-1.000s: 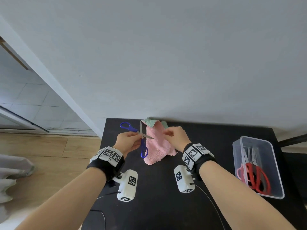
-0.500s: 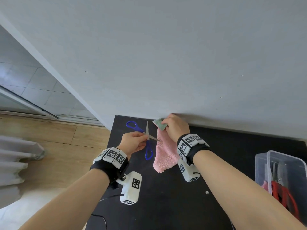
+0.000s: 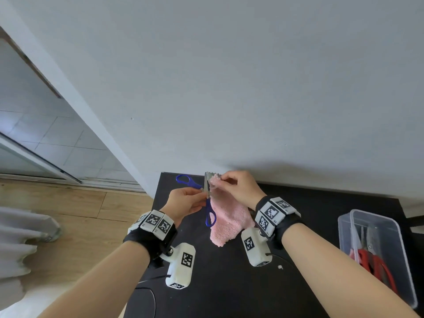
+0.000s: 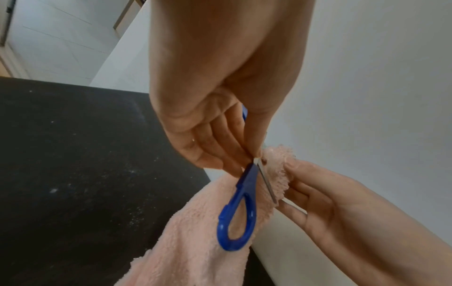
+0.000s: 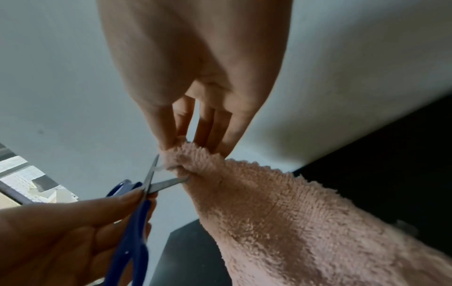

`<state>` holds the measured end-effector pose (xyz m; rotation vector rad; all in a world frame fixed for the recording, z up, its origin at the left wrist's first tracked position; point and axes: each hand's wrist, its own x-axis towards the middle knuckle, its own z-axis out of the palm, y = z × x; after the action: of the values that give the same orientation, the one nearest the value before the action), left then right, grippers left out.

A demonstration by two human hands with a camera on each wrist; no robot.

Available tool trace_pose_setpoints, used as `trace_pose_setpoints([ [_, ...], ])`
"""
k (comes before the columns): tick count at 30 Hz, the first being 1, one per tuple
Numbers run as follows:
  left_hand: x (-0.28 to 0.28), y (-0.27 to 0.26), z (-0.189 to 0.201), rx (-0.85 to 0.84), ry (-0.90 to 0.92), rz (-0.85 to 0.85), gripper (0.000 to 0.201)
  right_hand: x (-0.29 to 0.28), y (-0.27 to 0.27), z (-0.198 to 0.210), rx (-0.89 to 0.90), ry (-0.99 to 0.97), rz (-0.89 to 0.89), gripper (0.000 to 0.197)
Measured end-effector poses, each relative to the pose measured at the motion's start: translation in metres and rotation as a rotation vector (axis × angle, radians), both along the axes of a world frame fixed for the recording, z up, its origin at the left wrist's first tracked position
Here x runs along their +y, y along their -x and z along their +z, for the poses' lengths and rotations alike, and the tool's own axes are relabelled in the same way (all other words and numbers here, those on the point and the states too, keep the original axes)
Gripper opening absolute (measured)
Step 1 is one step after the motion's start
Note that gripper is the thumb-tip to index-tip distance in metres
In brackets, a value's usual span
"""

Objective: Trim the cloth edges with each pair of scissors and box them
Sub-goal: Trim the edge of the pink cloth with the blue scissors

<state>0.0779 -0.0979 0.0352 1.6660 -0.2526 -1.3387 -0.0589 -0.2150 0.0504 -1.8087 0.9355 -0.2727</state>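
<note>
My left hand (image 3: 187, 200) grips the blue-handled scissors (image 3: 207, 198) near their pivot, blades spread. One blue loop (image 4: 236, 222) hangs below my fingers, the other sticks out to the far left. My right hand (image 3: 237, 188) pinches the top edge of the pink fluffy cloth (image 3: 229, 220), which hangs down over the black table (image 3: 309, 216). In the right wrist view the scissors (image 5: 137, 201) have both blade tips against the cloth (image 5: 281, 212) just under my pinching fingertips (image 5: 168, 143).
A clear plastic box (image 3: 378, 251) at the right of the table holds red-handled scissors (image 3: 371, 260). A grey wall rises directly behind the table. Wood floor and a sliding door lie to the left. A small white scrap (image 3: 280, 267) lies on the table.
My right hand has kept the cloth's top edge raised near the wall. The scissors have moved right until their blades meet the cloth edge. The camera has shifted, bringing the box further into view.
</note>
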Motion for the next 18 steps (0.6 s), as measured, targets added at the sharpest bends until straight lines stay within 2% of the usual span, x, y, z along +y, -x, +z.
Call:
trace_pose_setpoints([
  [5,0.003,0.009,0.029,-0.029,0.091,-0.007,0.023,0.015,0.011,0.025,-0.07,-0.089,0.019,0.02],
  [9,0.006,0.014,0.044,-0.048,0.128,-0.027,0.021,0.017,0.018,0.035,-0.062,-0.135,-0.046,0.037],
  [13,0.006,0.018,0.057,-0.032,0.182,-0.049,0.024,0.021,0.02,0.04,-0.07,-0.182,-0.047,0.007],
  [18,0.005,0.021,0.065,-0.028,0.213,-0.091,0.022,0.023,0.026,0.046,-0.076,-0.232,0.004,0.029],
])
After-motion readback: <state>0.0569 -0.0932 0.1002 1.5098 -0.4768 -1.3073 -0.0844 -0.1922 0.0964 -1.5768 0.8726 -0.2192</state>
